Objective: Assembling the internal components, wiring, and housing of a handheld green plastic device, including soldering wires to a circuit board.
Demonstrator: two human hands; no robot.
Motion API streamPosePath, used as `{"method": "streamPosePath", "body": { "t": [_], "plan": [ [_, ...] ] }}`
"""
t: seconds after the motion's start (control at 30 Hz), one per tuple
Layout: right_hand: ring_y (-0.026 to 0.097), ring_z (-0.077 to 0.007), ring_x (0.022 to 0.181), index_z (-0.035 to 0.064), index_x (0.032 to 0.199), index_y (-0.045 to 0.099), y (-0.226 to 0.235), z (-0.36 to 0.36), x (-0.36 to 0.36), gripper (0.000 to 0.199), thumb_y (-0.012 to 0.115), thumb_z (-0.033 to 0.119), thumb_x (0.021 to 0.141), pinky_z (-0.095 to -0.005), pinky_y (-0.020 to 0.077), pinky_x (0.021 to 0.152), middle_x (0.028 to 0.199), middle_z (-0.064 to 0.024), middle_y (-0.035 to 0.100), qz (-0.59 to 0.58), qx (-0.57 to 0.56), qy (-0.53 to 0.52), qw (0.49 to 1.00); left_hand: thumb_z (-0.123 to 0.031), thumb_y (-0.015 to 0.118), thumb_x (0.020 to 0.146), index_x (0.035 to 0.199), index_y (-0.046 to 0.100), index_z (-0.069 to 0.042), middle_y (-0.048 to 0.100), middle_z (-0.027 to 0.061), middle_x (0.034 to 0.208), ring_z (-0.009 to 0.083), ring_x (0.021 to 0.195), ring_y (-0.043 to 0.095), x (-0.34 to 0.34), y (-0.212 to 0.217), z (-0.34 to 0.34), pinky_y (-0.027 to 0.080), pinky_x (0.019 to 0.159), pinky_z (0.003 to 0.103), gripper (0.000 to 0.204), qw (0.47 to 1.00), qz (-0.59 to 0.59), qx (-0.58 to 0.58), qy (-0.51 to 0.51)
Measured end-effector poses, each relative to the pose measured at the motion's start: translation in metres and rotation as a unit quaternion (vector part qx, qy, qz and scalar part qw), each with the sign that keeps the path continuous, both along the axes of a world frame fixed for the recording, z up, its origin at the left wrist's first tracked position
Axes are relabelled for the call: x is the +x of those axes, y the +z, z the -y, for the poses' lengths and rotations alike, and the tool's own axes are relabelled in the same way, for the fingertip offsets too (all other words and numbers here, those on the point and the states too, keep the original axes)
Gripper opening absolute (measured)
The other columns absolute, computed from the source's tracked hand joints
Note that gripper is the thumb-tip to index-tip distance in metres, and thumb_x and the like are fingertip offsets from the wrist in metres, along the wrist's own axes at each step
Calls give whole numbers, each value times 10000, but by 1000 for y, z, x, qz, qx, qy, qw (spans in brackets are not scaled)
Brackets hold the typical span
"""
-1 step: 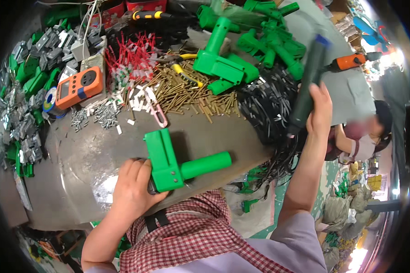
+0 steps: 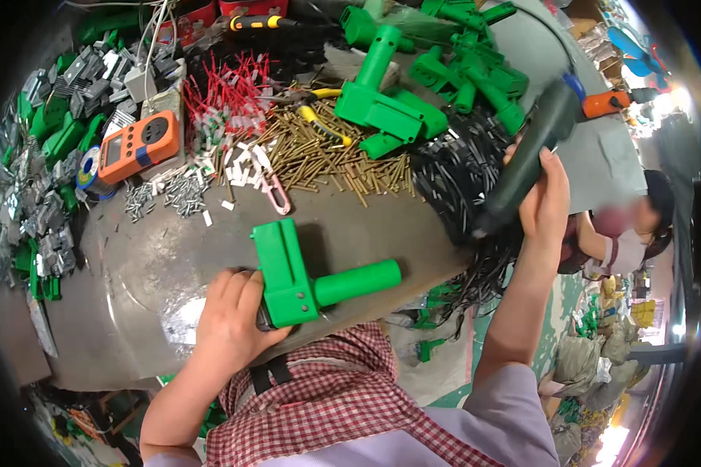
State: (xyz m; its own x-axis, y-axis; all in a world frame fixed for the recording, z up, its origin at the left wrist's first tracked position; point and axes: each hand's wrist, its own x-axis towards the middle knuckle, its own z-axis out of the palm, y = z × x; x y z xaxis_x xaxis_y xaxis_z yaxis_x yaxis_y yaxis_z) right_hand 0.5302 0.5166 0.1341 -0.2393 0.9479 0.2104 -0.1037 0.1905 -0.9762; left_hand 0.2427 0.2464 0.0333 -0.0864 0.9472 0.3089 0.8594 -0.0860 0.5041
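The left hand [image 2: 230, 315] is curled around the left side of a green plastic tool housing [image 2: 284, 272], fingers bent behind its dark end and thumb along the lower side. The housing is at the near edge of the counter [image 2: 397, 233], its tubular handle pointing right; whether the counter bears its weight cannot be told. The right hand [image 2: 544, 194] is wrapped around a dark green electric screwdriver [image 2: 522, 167], raised to the right of the housing and well apart from it, with its blurred tip slanting down to the left over a heap of black cables [image 2: 463, 167]. Beyond the housing lie brass-coloured screws [image 2: 366, 175], with yellow-handled pliers [image 2: 323, 128] on top, and a pink loop-shaped tool [image 2: 275, 193]. Small silver screws [image 2: 183, 194] are spread near an orange meter [image 2: 138, 149]. More green housings [image 2: 382, 109] are piled at the back, left of the screwdriver.
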Motion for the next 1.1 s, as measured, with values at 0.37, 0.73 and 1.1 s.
{"method": "streamPosePath", "body": {
  "t": [0.37,0.73,1.1],
  "plan": [
    [502,-325,1153,7,1325,377,-64,65,-84,456,494,184,922,-487,363,1045,1037,-137,543,-274,-239,180,914,-254,825,506,1043,587,25,562,137,904,324,858,526,4,7,-6,443,783,422,651,997,-62,-35,20],
    [519,-238,910,65,1194,519,-99,86,-61,406,492,374,932,-456,418,919,876,-70,554,-490,-263,193,809,-246,835,501,1034,577,53,569,161,898,342,842,535,2,3,-6,466,756,433,664,995,-89,-45,-3],
    [465,-171,878,36,1265,438,-88,97,-64,493,543,352,902,-412,344,941,878,-32,477,-451,-228,185,843,-267,849,487,1022,590,39,550,153,901,339,847,526,1,1,-6,459,752,426,669,995,-90,-45,0]
  ]
}}
